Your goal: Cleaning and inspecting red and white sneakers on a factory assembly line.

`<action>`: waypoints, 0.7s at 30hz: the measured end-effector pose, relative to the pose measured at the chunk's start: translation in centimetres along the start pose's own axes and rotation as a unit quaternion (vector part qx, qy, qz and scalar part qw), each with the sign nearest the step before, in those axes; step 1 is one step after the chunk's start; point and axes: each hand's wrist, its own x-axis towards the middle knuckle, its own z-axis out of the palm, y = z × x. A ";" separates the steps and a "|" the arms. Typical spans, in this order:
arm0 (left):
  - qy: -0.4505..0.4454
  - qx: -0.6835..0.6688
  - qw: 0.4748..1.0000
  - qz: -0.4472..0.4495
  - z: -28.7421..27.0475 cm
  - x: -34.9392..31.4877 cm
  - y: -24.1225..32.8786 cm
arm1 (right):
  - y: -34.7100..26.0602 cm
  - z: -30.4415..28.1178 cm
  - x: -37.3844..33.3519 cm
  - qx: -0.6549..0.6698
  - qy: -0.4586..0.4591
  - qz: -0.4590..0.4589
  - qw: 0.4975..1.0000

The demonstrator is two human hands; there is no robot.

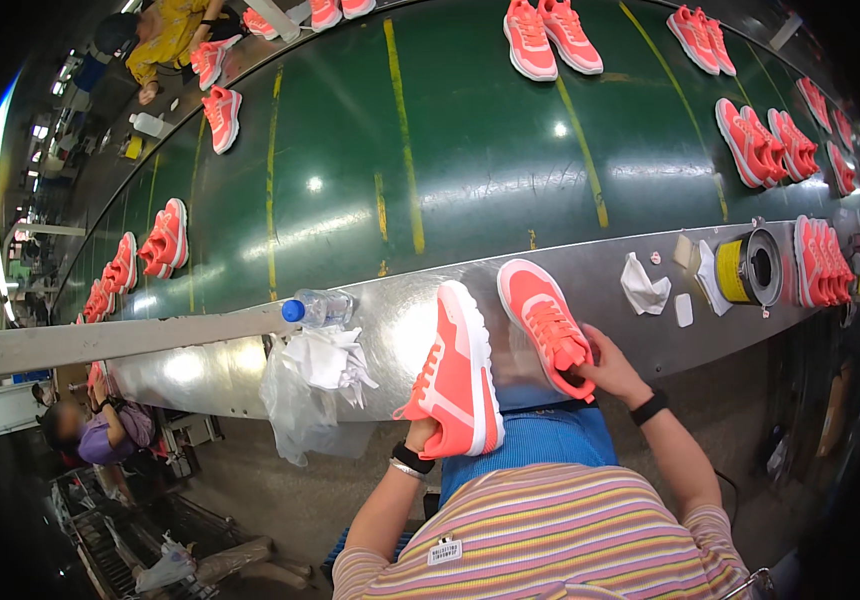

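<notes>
Two coral shoes [458, 385] being held at the metal ledge [600, 288]

Toward the left of the metal ledge, a clear bottle [328, 308] is lying near white crumpled paper [325, 358], while a plastic bag [295, 410] is hanging over its near edge. Farther right, the left hand [419, 436] is grasping the left shoe [450, 390] by the heel, its fingers mostly hidden; the shoe is tilting with its sole facing right, toe over the ledge, heel reaching past its near edge. Beside it, over the ledge's middle, the right shoe [540, 315] is pointing its toe away from the person, and the right hand [610, 368] is gripping its heel collar, fingertips at the opening. Both shoes are looking light, with soft, yielding uppers above springier, stiffer soles; the padded heel and the sole's sides are probably offering the firmest hold, while pinching the upper could be denting or smudging it. Toward the ledge's right end, a yellow-and-black round container [735, 272] is resting beyond some white scraps [645, 288].
</notes>
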 end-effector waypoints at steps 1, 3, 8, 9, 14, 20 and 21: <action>0.001 0.004 1.000 0.000 0.2 0.6 0.1 | 0.6 0.8 0.6 -0.047 0.068 -0.011 0.997; 0.005 0.012 1.000 -0.001 -0.5 -0.3 -0.3 | 1.2 1.6 1.4 -0.070 0.098 -0.010 0.993; 0.010 0.028 1.000 0.007 -1.1 -0.2 -0.3 | -1.1 1.8 -0.4 0.256 -0.034 -0.006 0.966; 0.013 0.031 0.999 0.009 -1.2 -0.7 -0.5 | -1.5 1.8 -1.1 0.313 -0.040 0.020 0.949; 0.031 0.039 0.999 0.011 -2.0 -0.4 -0.6 | -2.2 2.3 -2.7 0.326 -0.051 0.027 0.944; 0.050 0.050 0.997 0.011 -2.2 0.9 -0.1 | -3.2 2.9 -2.8 0.300 -0.081 -0.049 0.949; 0.049 0.054 0.997 0.011 -2.0 1.2 0.1 | -3.0 2.9 -2.6 0.292 -0.088 -0.056 0.951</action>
